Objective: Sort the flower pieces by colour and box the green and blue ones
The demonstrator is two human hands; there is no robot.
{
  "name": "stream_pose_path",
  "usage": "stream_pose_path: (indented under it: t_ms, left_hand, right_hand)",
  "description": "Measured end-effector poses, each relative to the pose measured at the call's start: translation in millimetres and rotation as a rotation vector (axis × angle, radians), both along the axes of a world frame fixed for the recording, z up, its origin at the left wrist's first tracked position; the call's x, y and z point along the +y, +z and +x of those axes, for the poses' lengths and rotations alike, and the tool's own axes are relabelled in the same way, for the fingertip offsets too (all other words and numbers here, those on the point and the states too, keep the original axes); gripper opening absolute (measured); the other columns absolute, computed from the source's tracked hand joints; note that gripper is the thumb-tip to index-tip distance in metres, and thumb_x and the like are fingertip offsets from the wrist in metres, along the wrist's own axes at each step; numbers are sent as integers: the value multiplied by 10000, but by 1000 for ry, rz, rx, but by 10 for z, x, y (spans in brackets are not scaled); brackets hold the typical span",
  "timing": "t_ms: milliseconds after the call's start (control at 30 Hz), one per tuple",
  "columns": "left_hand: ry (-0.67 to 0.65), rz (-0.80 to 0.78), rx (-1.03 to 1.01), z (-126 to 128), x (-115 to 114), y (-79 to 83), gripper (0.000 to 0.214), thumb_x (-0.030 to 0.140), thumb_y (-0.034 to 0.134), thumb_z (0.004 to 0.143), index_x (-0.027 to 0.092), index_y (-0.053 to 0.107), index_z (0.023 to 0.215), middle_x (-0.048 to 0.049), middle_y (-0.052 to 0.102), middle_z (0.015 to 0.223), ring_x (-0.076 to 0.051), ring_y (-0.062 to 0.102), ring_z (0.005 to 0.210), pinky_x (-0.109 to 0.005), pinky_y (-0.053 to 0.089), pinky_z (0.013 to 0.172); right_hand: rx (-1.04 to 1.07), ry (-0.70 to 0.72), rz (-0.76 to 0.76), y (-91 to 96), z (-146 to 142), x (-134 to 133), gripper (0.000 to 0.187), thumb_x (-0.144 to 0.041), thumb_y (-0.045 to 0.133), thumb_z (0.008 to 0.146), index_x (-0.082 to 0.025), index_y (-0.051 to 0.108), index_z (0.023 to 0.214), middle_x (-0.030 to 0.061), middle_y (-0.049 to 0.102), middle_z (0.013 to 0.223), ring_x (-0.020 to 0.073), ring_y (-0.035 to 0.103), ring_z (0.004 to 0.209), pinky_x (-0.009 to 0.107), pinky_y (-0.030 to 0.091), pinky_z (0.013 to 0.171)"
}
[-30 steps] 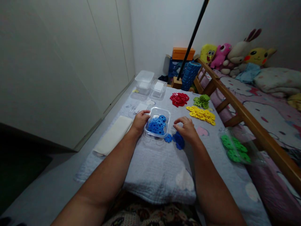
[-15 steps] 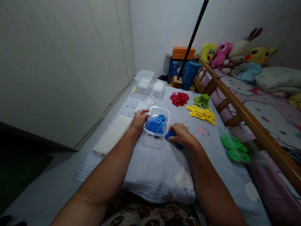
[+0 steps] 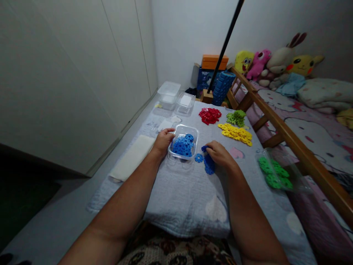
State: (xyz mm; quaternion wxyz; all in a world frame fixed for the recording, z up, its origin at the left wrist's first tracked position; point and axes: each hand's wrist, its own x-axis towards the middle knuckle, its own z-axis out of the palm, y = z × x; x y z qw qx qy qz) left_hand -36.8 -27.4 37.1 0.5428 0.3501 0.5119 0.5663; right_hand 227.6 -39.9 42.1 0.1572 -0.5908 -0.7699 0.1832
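Note:
A clear plastic box [image 3: 193, 130] holding several blue snowflake discs [image 3: 182, 144] sits on a pale quilted mat [image 3: 182, 195]. My left hand [image 3: 163, 140] grips the box's left rim. My right hand [image 3: 220, 154] is closed in a pinch on blue discs just right of the box. More loose blue discs [image 3: 207, 166] lie under and beside that hand, and one single blue disc [image 3: 198, 158] lies at the box's near right corner.
Farther back lie piles of red discs [image 3: 210, 115], light green discs [image 3: 236, 118] and yellow discs [image 3: 236, 133]. A bag of bright green discs [image 3: 273, 176] lies at right. Two clear containers [image 3: 176, 100] stand at the mat's far end. A wooden bed rail [image 3: 286, 136] runs along the right.
My right hand came down from an open hover onto the loose blue discs, closed on them, then lifted slightly toward the box. My left hand stayed on the box.

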Motion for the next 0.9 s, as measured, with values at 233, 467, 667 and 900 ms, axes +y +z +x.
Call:
stream_pose_path:
  t_ms: [233,467,667,900]
  left_hand:
    - [-12,-4,21,-2,5,-15,434,226,679,574,148,684,1000,49,584,580,-104,467,480,-224,349,484]
    - [-18,-28,-21,12,-4,11,436,219,670,575,154,672,1005,53,579,565,-106,466,474,-221,344,479]
    - [-13,-18,-25,10,8,1,426,217,674,574,151,663,995,53,582,561,-108,471,481,-222,361,490]
    - [-11,-12,-21,7,26,-24,417,211,682,579,148,679,991,45,593,580,-114,499,503,-221,369,502]
  right_hand:
    - [480,-152,164,68,-61,37,314,-373,575,863,-204,685,1104,23,668,822,200,609,745,332,480,739]
    - [390,-16,196,314,-483,126,67,-273,600,852,-235,644,885,16,702,823,197,630,800,326,464,782]
    - [92,6,143,340,-804,264,102,-192,628,869,-242,715,890,26,774,901,230,663,909,402,415,928]
    - [24,-20,162,278,-867,271,165,-198,634,893,-251,758,989,66,793,1036,298,621,1072,477,367,993]
